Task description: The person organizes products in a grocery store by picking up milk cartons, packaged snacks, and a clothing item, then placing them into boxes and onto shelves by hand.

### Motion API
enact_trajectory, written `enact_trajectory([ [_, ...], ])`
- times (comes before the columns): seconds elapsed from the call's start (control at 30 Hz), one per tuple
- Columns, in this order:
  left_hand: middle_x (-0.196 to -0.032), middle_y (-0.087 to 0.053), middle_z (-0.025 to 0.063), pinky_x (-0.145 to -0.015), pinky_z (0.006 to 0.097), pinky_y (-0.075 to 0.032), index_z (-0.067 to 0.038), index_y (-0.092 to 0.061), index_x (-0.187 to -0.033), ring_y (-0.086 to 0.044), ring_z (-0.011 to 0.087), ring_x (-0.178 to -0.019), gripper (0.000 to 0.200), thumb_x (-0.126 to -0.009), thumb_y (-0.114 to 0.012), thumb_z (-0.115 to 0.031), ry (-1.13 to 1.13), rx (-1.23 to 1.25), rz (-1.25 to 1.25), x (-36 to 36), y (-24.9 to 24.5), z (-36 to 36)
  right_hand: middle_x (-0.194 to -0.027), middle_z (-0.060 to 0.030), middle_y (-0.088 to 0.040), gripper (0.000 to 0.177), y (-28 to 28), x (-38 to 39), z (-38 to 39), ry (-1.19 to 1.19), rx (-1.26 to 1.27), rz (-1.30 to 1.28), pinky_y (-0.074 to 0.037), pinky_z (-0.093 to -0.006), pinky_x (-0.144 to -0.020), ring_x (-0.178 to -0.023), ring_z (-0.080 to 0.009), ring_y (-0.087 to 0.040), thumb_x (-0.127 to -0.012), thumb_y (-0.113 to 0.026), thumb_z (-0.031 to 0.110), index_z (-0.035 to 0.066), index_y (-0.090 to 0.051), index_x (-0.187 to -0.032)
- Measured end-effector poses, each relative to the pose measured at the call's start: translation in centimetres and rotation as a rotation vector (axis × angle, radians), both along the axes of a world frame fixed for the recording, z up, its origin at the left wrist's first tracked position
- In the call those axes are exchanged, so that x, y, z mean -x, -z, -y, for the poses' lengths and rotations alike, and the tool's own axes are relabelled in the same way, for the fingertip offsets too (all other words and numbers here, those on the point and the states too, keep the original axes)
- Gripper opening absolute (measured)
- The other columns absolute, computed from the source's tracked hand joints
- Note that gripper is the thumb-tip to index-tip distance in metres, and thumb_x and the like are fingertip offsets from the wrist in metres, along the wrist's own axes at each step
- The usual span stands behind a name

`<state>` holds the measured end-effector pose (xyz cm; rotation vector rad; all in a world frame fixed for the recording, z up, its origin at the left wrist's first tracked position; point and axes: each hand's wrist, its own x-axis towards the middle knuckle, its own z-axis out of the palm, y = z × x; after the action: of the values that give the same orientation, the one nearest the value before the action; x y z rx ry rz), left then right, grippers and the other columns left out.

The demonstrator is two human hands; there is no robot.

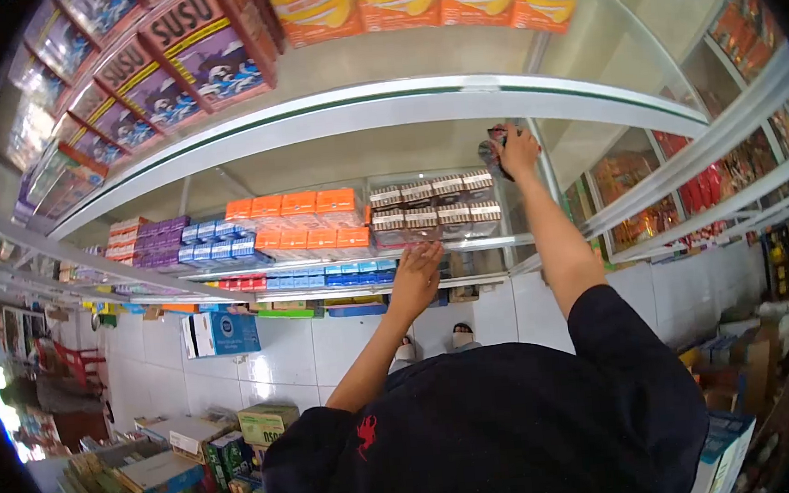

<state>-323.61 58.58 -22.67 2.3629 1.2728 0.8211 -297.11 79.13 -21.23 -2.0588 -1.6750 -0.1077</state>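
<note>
My right hand (520, 151) is closed on a dark, crumpled cloth (495, 146) at the right end of the glass shelf, near an upright metal frame. My left hand (419, 268) rests at the shelf's front edge (468, 244), fingers apart, just below the brown-and-white boxes (436, 215). Those boxes stand in two stacked rows. To their left are orange-and-white boxes (312, 239), then blue boxes (219, 251) and purple ones (161, 242).
Large pink cartons (213, 61) and orange-yellow packs (403, 0) stand on the upper shelf. Red packets (685, 168) fill a rack at the right. A blue carton (235, 333) stands on the tiled floor; stacked goods (162, 473) lie at lower left.
</note>
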Motion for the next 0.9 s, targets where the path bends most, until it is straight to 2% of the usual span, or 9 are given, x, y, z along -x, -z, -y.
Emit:
enact_trajectory([
  [0.1,-0.122,-0.048,0.0094,-0.099,0.0458,-0.027,-0.007,-0.049,-0.118,-0.042,0.0287,-0.113,0.047,-0.071,-0.055,-0.006,-0.026,-0.016,-0.007,-0.1,0.5,-0.1,-0.123,-0.0227,-0.038,0.076,-0.5,0.5,-4.9,-0.055,0.207,-0.217,-0.022,-0.0435,-0.097,-0.112,-0.0394,-0.036,-0.063,-0.061,0.055,0.008,-0.044,-0.120],
  [0.33,-0.106,-0.055,0.0132,-0.088,0.0413,-0.038,-0.003,-0.051,-0.108,-0.050,0.0287,-0.101,0.038,-0.071,-0.050,-0.005,-0.101,-0.040,-0.083,-0.7,0.7,0.1,-0.122,-0.0216,-0.039,0.074,-1.1,10.2,-12.9,-0.742,0.287,-0.050,-0.033,-0.0425,-0.093,-0.114,-0.0397,-0.035,-0.059,-0.068,0.037,0.013,-0.038,-0.122],
  [0.5,-0.115,-0.052,0.0144,-0.096,0.0447,-0.028,0.000,-0.054,-0.109,-0.046,0.0294,-0.109,0.040,-0.070,-0.049,-0.005,0.033,-0.077,0.284,-0.1,2.3,-0.8,-0.125,-0.0222,-0.035,0.079,-2.7,25.6,-12.4,-1.218,0.535,0.204,-0.034,-0.0423,-0.093,-0.115,-0.0394,-0.034,-0.054,-0.072,0.032,0.012,-0.036,-0.121],
  [0.57,-0.118,-0.050,0.0143,-0.098,0.0450,-0.025,0.001,-0.053,-0.111,-0.043,0.0295,-0.112,0.043,-0.069,-0.048,-0.003,0.047,0.027,0.343,0.2,0.5,-0.2,-0.130,-0.0245,-0.028,0.084,-5.7,30.5,-7.8,-1.327,0.723,0.280,-0.026,-0.0465,-0.099,-0.121,-0.0408,-0.027,-0.059,-0.068,0.045,0.012,-0.030,-0.127],
  [0.6,-0.119,-0.050,0.0142,-0.099,0.0444,-0.025,0.002,-0.052,-0.113,-0.043,0.0294,-0.114,0.045,-0.068,-0.048,-0.003,0.052,0.069,0.328,0.3,-0.5,0.1,-0.125,-0.0243,-0.036,0.074,-2.1,32.2,-8.6,-1.436,0.566,0.238,-0.031,-0.0433,-0.096,-0.117,-0.0401,-0.033,-0.061,-0.068,0.035,0.012,-0.038,-0.125],
  [0.7,-0.121,-0.049,0.0132,-0.099,0.0444,-0.025,0.001,-0.052,-0.113,-0.041,0.0292,-0.115,0.046,-0.068,-0.049,-0.003,0.031,0.061,0.324,0.0,0.4,-0.2,-0.122,-0.0230,-0.039,0.064,-3.0,31.8,-6.6,-1.387,0.520,0.068,-0.032,-0.0423,-0.096,-0.114,-0.0389,-0.037,-0.067,-0.065,0.031,0.012,-0.040,-0.123],
  [0.77,-0.120,-0.050,0.0124,-0.099,0.0446,-0.024,0.001,-0.055,-0.110,-0.041,0.0284,-0.115,0.040,-0.070,-0.049,-0.003,0.022,0.053,0.361,-0.1,0.8,-0.1,-0.120,-0.0203,-0.042,0.062,0.2,29.8,-9.4,-1.675,0.277,0.075,-0.031,-0.0405,-0.097,-0.113,-0.0361,-0.039,-0.065,-0.067,0.023,0.010,-0.043,-0.121],
  [0.83,-0.119,-0.051,0.0125,-0.099,0.0441,-0.025,0.001,-0.056,-0.108,-0.042,0.0282,-0.114,0.039,-0.070,-0.050,-0.002,0.000,0.036,0.363,-0.1,0.5,0.2,-0.121,-0.0173,-0.043,0.072,-1.1,26.1,-9.6,-1.622,0.651,-0.224,-0.031,-0.0380,-0.097,-0.115,-0.0325,-0.039,-0.057,-0.072,0.013,0.010,-0.043,-0.122],
  [0.9,-0.118,-0.052,0.0126,-0.099,0.0437,-0.025,0.001,-0.057,-0.107,-0.043,0.0280,-0.113,0.037,-0.071,-0.050,-0.002,-0.009,0.025,0.368,0.1,0.4,0.3,-0.121,-0.0146,-0.044,0.078,-1.4,21.4,-10.8,-1.497,0.531,-0.085,-0.031,-0.0361,-0.098,-0.114,-0.0303,-0.039,-0.050,-0.074,0.007,0.010,-0.044,-0.122],
])
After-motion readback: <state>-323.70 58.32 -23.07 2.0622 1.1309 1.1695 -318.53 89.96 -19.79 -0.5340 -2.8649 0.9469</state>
